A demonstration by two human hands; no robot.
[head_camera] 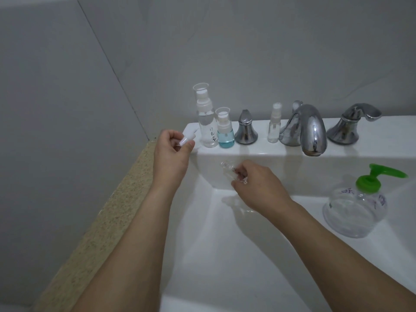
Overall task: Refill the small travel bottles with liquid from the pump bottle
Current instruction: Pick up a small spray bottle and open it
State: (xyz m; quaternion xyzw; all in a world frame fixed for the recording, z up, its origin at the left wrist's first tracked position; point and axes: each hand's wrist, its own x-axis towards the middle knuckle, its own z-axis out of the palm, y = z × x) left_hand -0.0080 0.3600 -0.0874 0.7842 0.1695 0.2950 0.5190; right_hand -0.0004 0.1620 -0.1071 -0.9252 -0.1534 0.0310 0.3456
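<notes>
**Hands hold an uncapped travel bottle and its spray top over a white sink**

A person's left hand (172, 146) is raised beside the back left corner of the white sink (225, 255), its fingers (190, 145) pinching a small white spray top (186, 138) that points up and to the right. The right hand (258, 183) is lower, over the basin's rear slope, with its fingers (238, 176) grasping a small clear travel bottle (229, 170); the bottle is tilted, its open neck aimed up and to the left. The two hands are apart, the bottle below and to the right of the spray top.

Along the sink's back ledge stands a row of containers and fittings. From the left: a tall clear spray bottle (206, 118) with dark lettering and a clear cap, just beside it a shorter bottle with blue liquid (225, 129), then a chrome tap handle (245, 129), a small clear spray bottle (274, 124), the chrome spout (308, 129) curving out over the basin, and a second chrome handle (351, 124).

The pump bottle (358, 203), round, clear and topped with a green pump head whose nozzle points right, sits on the sink's right rim, well apart from both hands. A speckled tan worktop (108, 221) edge runs along the sink's left side, against grey wall tiles (67, 86).
</notes>
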